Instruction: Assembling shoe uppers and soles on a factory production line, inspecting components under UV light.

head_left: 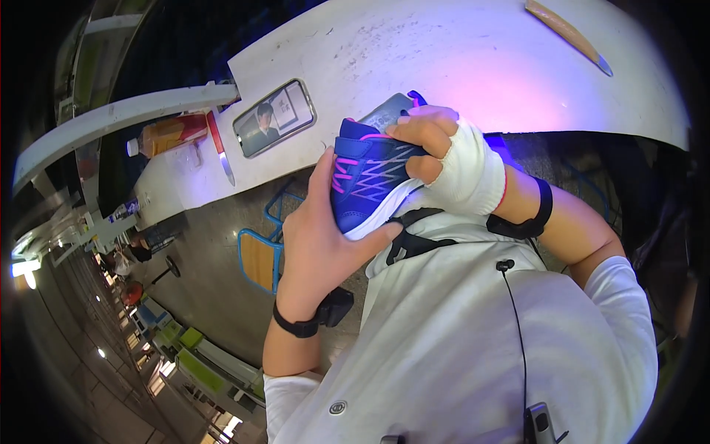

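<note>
A blue sneaker [373,181] with pink laces, grey criss-cross lines and a white sole is held up between both hands, just off the near table edge. My left hand [314,214] is closed around its toe end, thumb along the sole side. My right hand [451,152], in a white fingerless glove, grips the heel end with curled fingers at the collar. A grey printed surface [384,115] shows at the shoe's opening; whether it is an insole or a separate piece I cannot tell.
On the white table [414,44] lie a phone [275,118], a red-handled knife [220,148] and an amber bottle [174,135] at left. Another blade with a tan handle [566,31] lies far right. A blue-framed stool [257,263] stands below.
</note>
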`<move>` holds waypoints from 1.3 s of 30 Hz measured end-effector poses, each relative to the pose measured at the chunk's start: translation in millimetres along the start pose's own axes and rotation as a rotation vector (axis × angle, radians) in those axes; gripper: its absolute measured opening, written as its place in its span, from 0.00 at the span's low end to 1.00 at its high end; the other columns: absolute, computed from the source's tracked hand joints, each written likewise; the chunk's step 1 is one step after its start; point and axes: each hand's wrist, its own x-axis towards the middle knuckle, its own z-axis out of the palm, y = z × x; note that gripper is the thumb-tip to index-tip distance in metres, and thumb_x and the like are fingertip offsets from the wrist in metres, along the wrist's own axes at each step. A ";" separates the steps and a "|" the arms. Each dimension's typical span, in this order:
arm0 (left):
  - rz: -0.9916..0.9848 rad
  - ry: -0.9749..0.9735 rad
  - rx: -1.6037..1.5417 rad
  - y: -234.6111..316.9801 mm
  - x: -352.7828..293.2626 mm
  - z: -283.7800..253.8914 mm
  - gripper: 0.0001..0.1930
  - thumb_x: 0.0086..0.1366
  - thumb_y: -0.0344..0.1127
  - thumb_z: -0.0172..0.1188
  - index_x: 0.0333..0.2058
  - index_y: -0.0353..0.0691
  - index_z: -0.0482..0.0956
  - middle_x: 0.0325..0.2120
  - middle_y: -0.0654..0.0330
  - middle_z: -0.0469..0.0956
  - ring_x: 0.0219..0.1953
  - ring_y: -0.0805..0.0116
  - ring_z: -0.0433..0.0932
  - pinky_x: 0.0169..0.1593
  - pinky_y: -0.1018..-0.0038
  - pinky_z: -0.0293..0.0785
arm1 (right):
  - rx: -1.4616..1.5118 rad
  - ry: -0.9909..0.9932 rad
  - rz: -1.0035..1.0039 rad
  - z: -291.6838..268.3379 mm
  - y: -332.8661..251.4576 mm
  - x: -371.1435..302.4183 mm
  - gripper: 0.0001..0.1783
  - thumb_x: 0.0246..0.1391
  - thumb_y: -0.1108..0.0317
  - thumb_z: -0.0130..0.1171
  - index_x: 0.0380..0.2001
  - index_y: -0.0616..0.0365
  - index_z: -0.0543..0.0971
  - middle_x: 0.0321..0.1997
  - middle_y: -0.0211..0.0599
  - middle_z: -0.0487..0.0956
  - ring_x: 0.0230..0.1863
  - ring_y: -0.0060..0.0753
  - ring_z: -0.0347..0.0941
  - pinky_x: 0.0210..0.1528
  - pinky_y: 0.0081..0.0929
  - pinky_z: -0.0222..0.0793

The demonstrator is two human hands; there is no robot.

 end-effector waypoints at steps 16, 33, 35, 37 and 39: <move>0.156 0.015 -0.236 60.3 11.6 -5.1 0.36 0.54 0.27 0.79 0.63 0.38 0.79 0.59 0.48 0.83 0.58 0.57 0.85 0.64 0.64 0.78 | 0.291 0.106 0.441 -60.9 1.7 -32.3 0.40 0.40 0.63 0.84 0.56 0.54 0.72 0.64 0.55 0.77 0.64 0.56 0.76 0.64 0.49 0.75; 0.607 0.414 -0.504 34.2 46.5 127.9 0.29 0.48 0.28 0.84 0.47 0.36 0.78 0.44 0.54 0.76 0.41 0.59 0.79 0.43 0.67 0.79 | 0.379 0.046 0.355 -130.8 -34.9 22.1 0.41 0.42 0.56 0.84 0.55 0.66 0.79 0.53 0.57 0.85 0.58 0.58 0.83 0.71 0.61 0.70; 0.539 0.450 -0.613 48.0 47.2 129.7 0.29 0.44 0.33 0.85 0.41 0.37 0.76 0.39 0.52 0.75 0.39 0.51 0.78 0.41 0.62 0.78 | 0.394 0.064 0.334 -132.4 -34.7 21.9 0.39 0.43 0.59 0.84 0.55 0.67 0.79 0.53 0.57 0.85 0.58 0.58 0.83 0.70 0.60 0.71; 0.565 0.492 -0.585 53.8 51.0 124.5 0.28 0.44 0.35 0.86 0.37 0.38 0.75 0.34 0.53 0.74 0.35 0.54 0.77 0.38 0.64 0.76 | 0.389 0.053 0.322 -131.6 -34.6 25.5 0.38 0.42 0.61 0.84 0.54 0.67 0.79 0.52 0.55 0.86 0.58 0.57 0.83 0.68 0.56 0.73; 0.577 0.498 -0.551 48.4 49.4 123.0 0.27 0.44 0.35 0.86 0.35 0.39 0.74 0.31 0.55 0.73 0.33 0.54 0.77 0.37 0.64 0.75 | 0.363 0.040 0.324 -129.2 -34.2 29.4 0.38 0.42 0.62 0.85 0.55 0.67 0.79 0.53 0.53 0.86 0.58 0.55 0.83 0.67 0.52 0.75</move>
